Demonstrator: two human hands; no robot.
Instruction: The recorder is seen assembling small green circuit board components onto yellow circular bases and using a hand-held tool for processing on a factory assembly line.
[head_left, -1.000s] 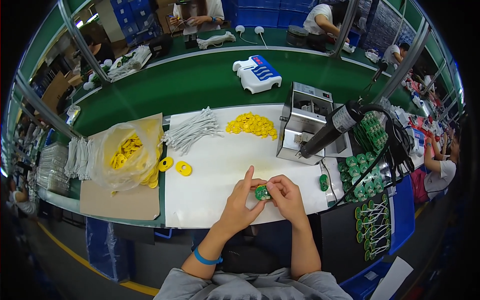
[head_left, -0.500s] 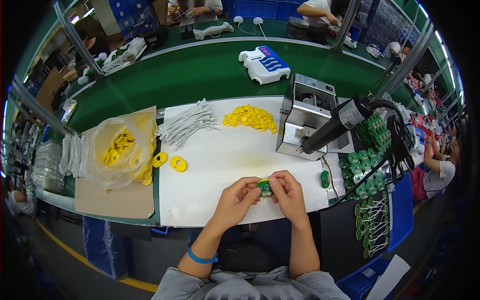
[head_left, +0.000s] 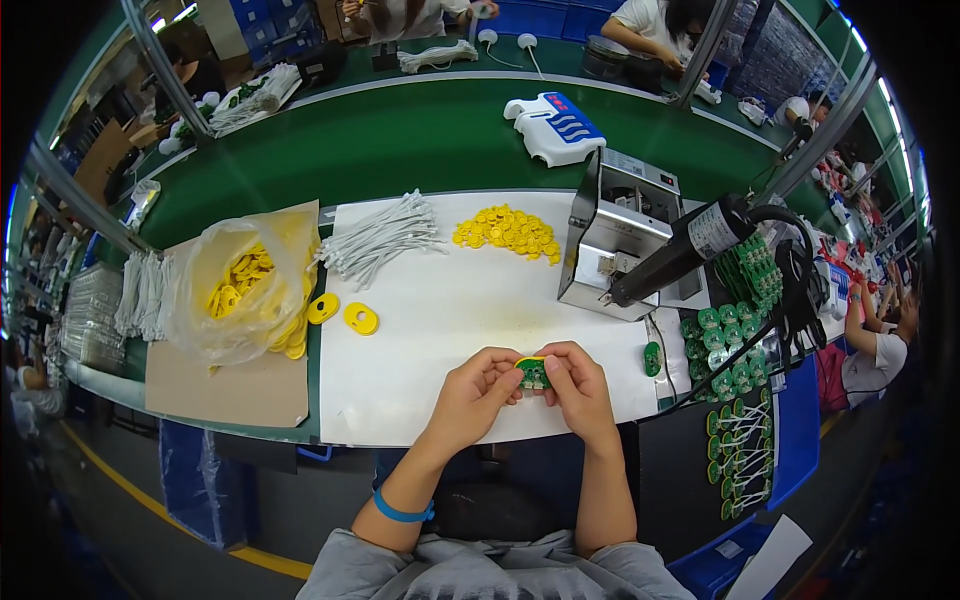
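Observation:
Near the front edge of the white work sheet, my left hand [head_left: 467, 402] and my right hand [head_left: 582, 396] pinch a small green circuit board [head_left: 533, 374] between thumbs and fingers. A yellow rim shows along the board's far edge; the fingers hide its sides. To the left lie two loose yellow oval covers [head_left: 361, 319], each with a hole. Beyond my hands is a heap of small yellow discs [head_left: 506, 233]. Another green board [head_left: 652, 359] lies alone to the right of my right hand.
A metal machine [head_left: 620, 235] with a black cylindrical tool [head_left: 680, 250] stands at right, beside stacked green boards [head_left: 735, 345] and wired boards [head_left: 740, 455]. White cable bundles [head_left: 385, 238] and a bag of yellow parts [head_left: 240, 285] are left. Beyond, a white-and-blue device [head_left: 556, 130] sits on the green belt.
Both hands keep their pinch on the circuit board, which is tilted slightly differently. The whole view has shifted a little. The white-and-blue device sits slightly farther right on the belt.

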